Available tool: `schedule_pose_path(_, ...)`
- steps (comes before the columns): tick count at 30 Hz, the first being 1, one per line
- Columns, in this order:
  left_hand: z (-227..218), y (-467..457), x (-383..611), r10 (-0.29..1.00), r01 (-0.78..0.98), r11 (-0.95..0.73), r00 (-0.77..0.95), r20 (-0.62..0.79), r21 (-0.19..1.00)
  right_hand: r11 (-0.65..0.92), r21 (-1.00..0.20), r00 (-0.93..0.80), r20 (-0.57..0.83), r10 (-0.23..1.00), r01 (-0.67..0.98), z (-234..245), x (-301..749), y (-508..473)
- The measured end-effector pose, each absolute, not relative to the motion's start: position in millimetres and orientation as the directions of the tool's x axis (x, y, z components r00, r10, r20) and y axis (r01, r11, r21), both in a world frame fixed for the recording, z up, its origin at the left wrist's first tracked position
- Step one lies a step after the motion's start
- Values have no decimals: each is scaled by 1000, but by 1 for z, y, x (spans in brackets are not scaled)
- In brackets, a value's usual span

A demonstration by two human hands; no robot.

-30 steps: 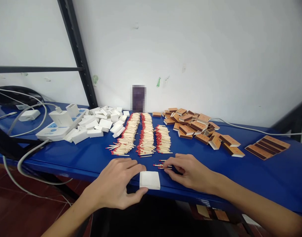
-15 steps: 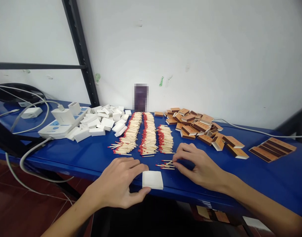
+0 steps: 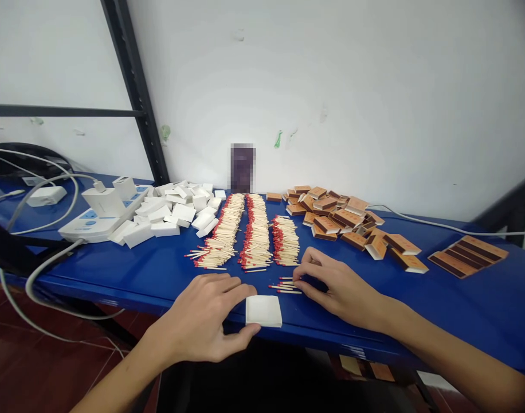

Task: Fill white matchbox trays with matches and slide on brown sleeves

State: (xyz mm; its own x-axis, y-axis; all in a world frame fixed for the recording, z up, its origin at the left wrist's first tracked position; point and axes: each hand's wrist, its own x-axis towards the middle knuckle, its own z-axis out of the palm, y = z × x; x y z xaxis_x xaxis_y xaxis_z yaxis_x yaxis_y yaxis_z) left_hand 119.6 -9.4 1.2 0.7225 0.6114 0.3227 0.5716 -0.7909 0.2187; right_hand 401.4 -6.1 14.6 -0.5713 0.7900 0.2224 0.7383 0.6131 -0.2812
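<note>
My left hand [image 3: 215,318] grips the left end of a white matchbox tray [image 3: 263,311], thumb at the near corner and fingers at the far one. The tray lies at the front edge of the blue table. To the right of it, my right hand [image 3: 331,287] is closed in a pinch at the stick ends of a few loose red-headed matches [image 3: 285,285]. Its fingertips partly hide those ends. Just beyond are three rows of matches, the left row [image 3: 226,229], the middle row [image 3: 255,235] and a shorter right row [image 3: 285,240].
White trays [image 3: 172,209] are heaped at the back left beside a power strip [image 3: 88,225] with chargers. Brown matchbox sleeves [image 3: 340,217] form a pile at the back right. Flattened sleeves [image 3: 469,256] lie further right. A pale cable [image 3: 438,225] runs along the wall side.
My right fingers have closed more tightly at the ends of the loose matches. The left hand keeps its grip on the tray. The whole view has shifted slightly.
</note>
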Motion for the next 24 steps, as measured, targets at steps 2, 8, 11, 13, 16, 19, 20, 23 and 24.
schedule_pose_path(2, 1, -9, 119, 608, 569, -794, 725, 324, 216, 610, -280, -575, 204, 793, 742, 15, 400, -6)
schedule_pose_path(8, 2, -10, 119, 610, 572, -792, 724, 320, 214, 598, -265, -577, 158, 801, 757, 16, 400, -6)
schedule_pose_path(11, 2, -10, 119, 609, 572, -793, 726, 320, 212, 584, -256, -566, 149, 811, 770, 15, 400, -7)
schedule_pose_path(13, 2, -10, 119, 609, 570, -793, 726, 320, 215, 578, -267, -559, 152, 815, 771, 15, 400, -7)
schedule_pose_path(16, 1, -10, 119, 615, 575, -788, 721, 321, 218, 572, -319, -553, 157, 818, 756, 16, 401, -8)
schedule_pose_path(19, 1, -10, 119, 622, 582, -783, 718, 312, 222, 575, -345, -559, 156, 814, 741, 19, 402, -10)
schedule_pose_path(20, 1, -10, 119, 623, 581, -782, 718, 311, 224, 580, -346, -565, 154, 811, 738, 20, 402, -10)
schedule_pose_path(23, 2, -11, 119, 618, 577, -785, 717, 322, 223, 592, -342, -579, 152, 801, 730, 20, 404, -10)
schedule_pose_path(24, 2, -11, 119, 614, 574, -789, 719, 326, 220, 594, -339, -580, 154, 800, 730, 20, 404, -10)
